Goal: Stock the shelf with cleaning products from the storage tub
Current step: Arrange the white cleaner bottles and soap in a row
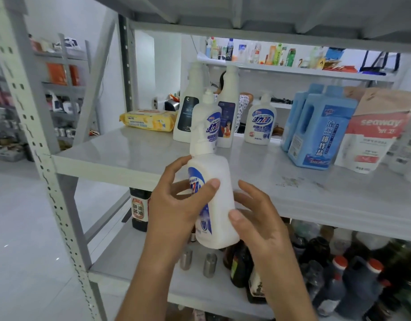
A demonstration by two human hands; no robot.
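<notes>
The left grip (176, 205) wraps the pump bottle (219, 218) from the left, thumb across the blue label and fingers curled behind. The right grip (258, 218) holds the same bottle from the right, thumb pressed on its lower side and fingers lying behind it. The white bottle is in the air in front of the middle shelf's (130, 149) front edge, nearly upright, with its pump head leaning slightly left.

Below it, the lower shelf (135, 258) carries a soy sauce bottle (139, 209), two small steel cylinders (210, 265) and a crowd of dark bottles (353, 281).

On the middle shelf, a matching pump bottle (207, 119) stands just behind the held one, with two tall white bottles (188, 107) close behind it. A third pump bottle (260, 121) stands apart to the right. Further right are two blue jugs (320, 130) side by side, then a red and white pouch (373, 133). A yellow wipes pack (149, 120) lies flat at the back left.

Beyond, another rack (292, 70) bears coloured drink bottles.
</notes>
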